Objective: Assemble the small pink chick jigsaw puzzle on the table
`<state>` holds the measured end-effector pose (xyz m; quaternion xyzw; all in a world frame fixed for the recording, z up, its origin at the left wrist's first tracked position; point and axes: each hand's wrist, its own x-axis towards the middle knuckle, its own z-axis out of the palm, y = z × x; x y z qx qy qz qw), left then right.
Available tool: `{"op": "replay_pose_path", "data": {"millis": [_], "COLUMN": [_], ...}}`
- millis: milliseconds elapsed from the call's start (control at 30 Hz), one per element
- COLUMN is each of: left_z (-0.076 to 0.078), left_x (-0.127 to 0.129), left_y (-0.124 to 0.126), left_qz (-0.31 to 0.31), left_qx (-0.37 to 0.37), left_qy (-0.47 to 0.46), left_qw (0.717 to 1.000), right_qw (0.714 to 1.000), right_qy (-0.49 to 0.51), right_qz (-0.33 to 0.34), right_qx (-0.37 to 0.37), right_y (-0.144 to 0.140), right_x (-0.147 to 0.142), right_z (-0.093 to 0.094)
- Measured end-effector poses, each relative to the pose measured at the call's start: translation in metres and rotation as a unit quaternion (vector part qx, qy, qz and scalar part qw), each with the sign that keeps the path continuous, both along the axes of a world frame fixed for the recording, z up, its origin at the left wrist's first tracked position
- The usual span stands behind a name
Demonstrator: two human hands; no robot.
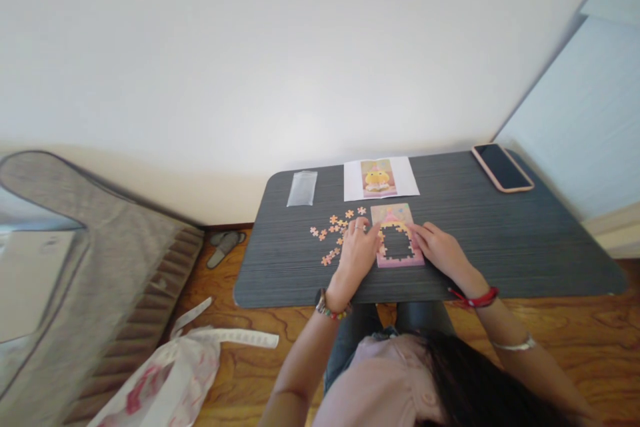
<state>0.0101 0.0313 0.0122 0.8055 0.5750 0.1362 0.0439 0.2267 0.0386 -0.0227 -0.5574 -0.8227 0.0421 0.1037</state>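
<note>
A partly assembled jigsaw puzzle [400, 261] lies on the dark table, its border joined around a gap in the middle where the tabletop shows. My left hand [356, 250] rests at the puzzle's left edge, thumb apart from the fingers, which reach over loose puzzle pieces [334, 219]. Several of these pieces are scattered to its left; some are hidden under the hand. My right hand [443, 252] touches the puzzle's right edge with outstretched fingers. No piece can be made out in either hand. Behind the puzzle lies a paper sheet with a printed yellow character [377, 178].
The grey table [500, 240] stands against a white wall. On it are a clear plastic bag [302, 188] at the back left and a phone [503, 167] at the back right. Slippers [224, 247] and a white plastic bag [173, 373] are on the wooden floor at left.
</note>
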Motion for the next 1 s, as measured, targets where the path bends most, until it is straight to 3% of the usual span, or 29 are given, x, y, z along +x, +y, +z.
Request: {"op": "replay_pose_path", "data": {"millis": [167, 433, 633, 800, 1000], "left_z": [-0.004, -0.013, -0.013, -0.008, -0.013], "left_x": [-0.024, 0.002, 0.000, -0.027, -0.072], "left_y": [-0.017, -0.027, -0.032, -0.041, -0.060], "left_qz": [0.058, 0.061, 0.079, 0.137, 0.204], "left_qx": [-0.014, 0.026, 0.028, 0.037, 0.019], "left_qy": [0.003, 0.016, 0.008, -0.030, -0.099], "left_qw": [0.998, 0.998, 0.996, 0.989, 0.974], "right_qw": [1.000, 1.000, 0.999, 0.994, 0.987], "right_qy": [0.028, 0.017, 0.043, 0.105, 0.087], "right_qz": [0.007, 0.013, 0.002, 0.036, 0.130], "right_qx": [-0.002, -0.009, -0.005, 0.012, -0.043], "right_y": [0.006, 0.010, 0.006, -0.015, -0.031], "right_x": [0.011, 0.012, 0.008, -0.022, -0.076], "right_z": [-0.004, -0.004, 0.001, 0.011, 0.020]}}
